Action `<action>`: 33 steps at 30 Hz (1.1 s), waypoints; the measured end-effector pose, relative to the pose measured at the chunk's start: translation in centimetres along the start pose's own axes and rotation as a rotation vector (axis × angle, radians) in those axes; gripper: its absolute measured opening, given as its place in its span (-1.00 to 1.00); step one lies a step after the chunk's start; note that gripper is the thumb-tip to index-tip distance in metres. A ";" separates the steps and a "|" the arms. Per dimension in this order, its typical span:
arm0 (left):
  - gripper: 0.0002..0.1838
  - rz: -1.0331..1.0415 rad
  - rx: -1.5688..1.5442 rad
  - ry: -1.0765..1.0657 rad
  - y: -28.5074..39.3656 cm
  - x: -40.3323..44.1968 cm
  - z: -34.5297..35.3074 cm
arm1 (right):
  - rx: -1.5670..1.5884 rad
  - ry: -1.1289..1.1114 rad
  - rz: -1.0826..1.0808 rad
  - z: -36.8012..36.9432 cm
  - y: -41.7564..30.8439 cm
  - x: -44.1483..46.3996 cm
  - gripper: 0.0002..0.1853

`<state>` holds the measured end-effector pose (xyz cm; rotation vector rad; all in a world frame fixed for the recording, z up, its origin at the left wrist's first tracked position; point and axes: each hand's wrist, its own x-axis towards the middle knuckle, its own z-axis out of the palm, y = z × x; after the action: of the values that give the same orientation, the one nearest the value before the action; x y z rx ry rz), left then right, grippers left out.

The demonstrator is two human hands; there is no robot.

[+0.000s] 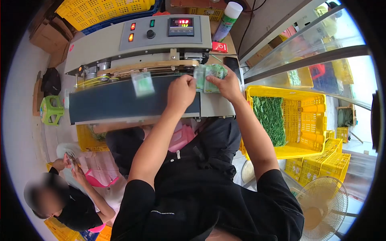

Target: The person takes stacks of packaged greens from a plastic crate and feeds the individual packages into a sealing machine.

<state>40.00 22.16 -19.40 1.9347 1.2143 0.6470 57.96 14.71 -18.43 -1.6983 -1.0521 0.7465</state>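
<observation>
A band sealer [120, 44] with a lit red and green display stands in front of me, its dark conveyor belt [120, 100] running along the near side. On the belt, toward the left, a small clear packet with green contents [143, 85] hangs at the sealing strip, slightly blurred. My left hand [181, 91] is closed at the belt's right end, pinching the edge of a green-and-clear packet [199, 75]. Just right of it, my right hand [228, 85] grips several green-printed packets [216, 72], thumb on top. The fingertips of my left hand are partly hidden.
At right stands a yellow crate [313, 120] holding long green vegetables [268, 120]; more yellow crates [321, 160] and a fan [321, 209] are below it. A spray can [228, 21] stands behind the sealer. Another person [76, 197] sits at lower left, hands raised.
</observation>
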 end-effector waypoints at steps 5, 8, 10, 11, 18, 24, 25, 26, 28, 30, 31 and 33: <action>-0.76 -0.005 0.034 0.094 -2.3 -0.1 -2.6 | -0.119 0.078 0.005 -0.1 -0.4 -0.4 -0.59; -0.76 0.102 0.029 0.305 -3.2 -0.9 -4.4 | -0.348 0.123 -0.079 -0.3 -0.6 -0.6 -0.58; -0.75 0.222 0.108 0.342 -3.1 -2.0 -5.2 | -0.259 0.064 -0.016 -0.5 -1.6 -0.6 -0.51; -0.76 0.226 0.102 0.270 -2.5 -2.3 -4.8 | -0.169 0.006 0.047 -0.5 -1.9 -0.6 -0.44; -0.74 0.119 -0.067 0.011 0.5 -0.4 0.3 | -0.016 -0.045 -0.021 0.2 -0.1 -0.2 -0.47; -0.74 -0.020 -0.075 -0.026 1.4 0.0 0.0 | 0.244 -0.090 0.061 0.1 0.6 0.3 -0.53; -0.74 -0.024 -0.105 -0.036 1.1 0.2 0.0 | 0.244 -0.093 0.058 0.2 0.5 0.3 -0.53; -0.74 -0.029 -0.135 -0.047 0.9 0.3 0.1 | 0.256 -0.074 0.038 0.2 0.4 0.2 -0.55; -0.75 -0.024 -0.115 -0.040 0.7 0.4 0.2 | 0.269 -0.054 0.020 0.0 0.5 0.1 -0.57; -0.76 -0.018 -0.096 -0.036 0.7 0.3 0.2 | 0.153 -0.110 0.003 -0.5 1.0 0.1 -0.53; -0.76 -0.015 -0.065 -0.029 0.5 0.3 0.2 | 0.153 -0.108 0.003 -0.7 1.3 0.2 -0.53; -0.77 -0.014 -0.033 -0.025 0.0 0.1 0.1 | 0.019 -0.100 0.006 -1.0 1.8 0.0 -0.48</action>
<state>40.11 22.26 -19.43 1.9002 1.1930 0.6299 59.39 14.04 -19.73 -1.6625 -1.1054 0.8502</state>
